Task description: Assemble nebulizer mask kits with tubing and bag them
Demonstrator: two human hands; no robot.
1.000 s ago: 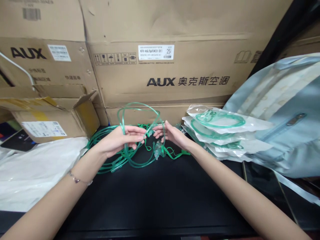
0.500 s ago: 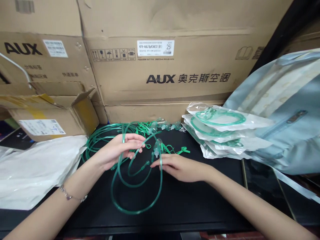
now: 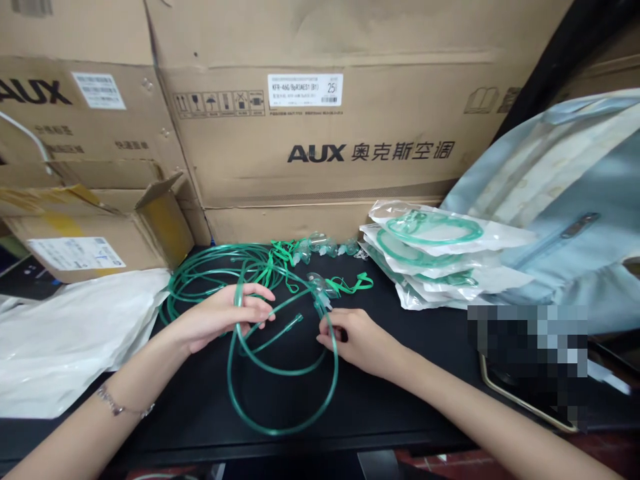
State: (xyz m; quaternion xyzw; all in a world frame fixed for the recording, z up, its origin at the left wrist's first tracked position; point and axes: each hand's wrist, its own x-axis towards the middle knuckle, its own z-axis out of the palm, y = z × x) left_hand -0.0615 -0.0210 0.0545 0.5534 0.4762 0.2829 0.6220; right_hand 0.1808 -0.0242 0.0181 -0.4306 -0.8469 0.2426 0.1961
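Loops of clear green oxygen tubing (image 3: 280, 432) hang between my two hands over the black table. My left hand (image 3: 225, 317) has its fingers curled round part of the coil. Thumb and fingertips of my right hand (image 3: 360, 340) are pinched on the tubing at the coil's right side. One tube end with a small connector (image 3: 299, 319) sticks out free between the hands. Just beyond my right hand lies a small clear mask (image 3: 316, 283) with a green strap (image 3: 357, 285). Its link to the tubing is hard to make out.
More green tubing (image 3: 187, 283) lies coiled behind my left hand, near several masks (image 3: 323, 245). Bagged tubing sets (image 3: 435, 230) are stacked at right, beside a light blue bag (image 3: 595, 200). White packets (image 3: 75, 340) and an opened carton (image 3: 100, 227) stand left. Large cardboard boxes (image 3: 320, 180) close off the back.
My right hand has shifted slightly right and its fingers have closed into a pinch. The coil has widened to the right. My left hand has moved slightly left and down.
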